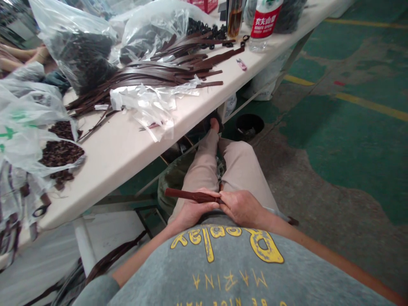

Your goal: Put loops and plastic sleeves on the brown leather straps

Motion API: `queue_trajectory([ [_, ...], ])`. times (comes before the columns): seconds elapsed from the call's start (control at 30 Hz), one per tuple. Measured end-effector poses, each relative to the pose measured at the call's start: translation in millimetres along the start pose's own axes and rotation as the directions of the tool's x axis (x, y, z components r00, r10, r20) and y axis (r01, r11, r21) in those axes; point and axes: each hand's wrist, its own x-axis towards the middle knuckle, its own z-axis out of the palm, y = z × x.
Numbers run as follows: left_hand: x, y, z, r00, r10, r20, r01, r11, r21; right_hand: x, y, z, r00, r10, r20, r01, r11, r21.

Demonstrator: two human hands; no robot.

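Dark brown leather strap (191, 196), flat and narrow, lies level across the person's lap, just above the beige trousers (236, 165). The left hand (191, 210) cups it from below and the side, fingers pressed together and curled around the strap, while the right hand (240, 208) meets it at the strap's inner end, its fingers close together and pinching that end against the left hand. Below the hands, a grey T-shirt (223, 267) carries yellow lettering, upside down in this view, with "MARINA" legible. Upper left of the hands, a white folding table (117, 161) bears a long bundle of matching brown leather straps (159, 74), a crumpled clear plastic sheet (146, 106) and a clear plastic bag of black pieces (79, 46). At the left edge, a white plastic bag with green print (28, 123) sits by a heap of small dark brown pieces (60, 153). Near the top, a Nongfu Spring water bottle (263, 23) with a red label, reading 农夫山泉, stands beside a glass jar of amber liquid (235, 17). Another person's bare forearm (19, 53) shows at upper left, and green-painted concrete floor (350, 51) with yellow lines fills the right.
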Motion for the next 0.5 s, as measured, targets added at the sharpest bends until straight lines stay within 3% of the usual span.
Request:
queue_trajectory([
  [0.1,2,0,-0.8,0.999,-0.012,-0.035,0.012,1.0,-0.026,-2,5,-7,0.999,0.025,-0.025,-0.023,0.994,0.103],
  [0.27,7,-3,-12.7,0.96,-0.053,-0.274,-0.005,0.978,-0.209,-21,36,-17,0.998,0.068,0.003,-0.067,0.966,0.249],
  [0.37,9,0,-10.9,0.979,-0.027,-0.203,-0.029,0.963,-0.27,-21,45,-22,0.996,0.061,-0.069,-0.045,0.977,0.209],
  [0.5,5,17,3.8,0.997,0.059,0.046,-0.05,0.984,-0.168,-4,31,-27,0.977,-0.067,-0.201,0.092,0.989,0.12],
])
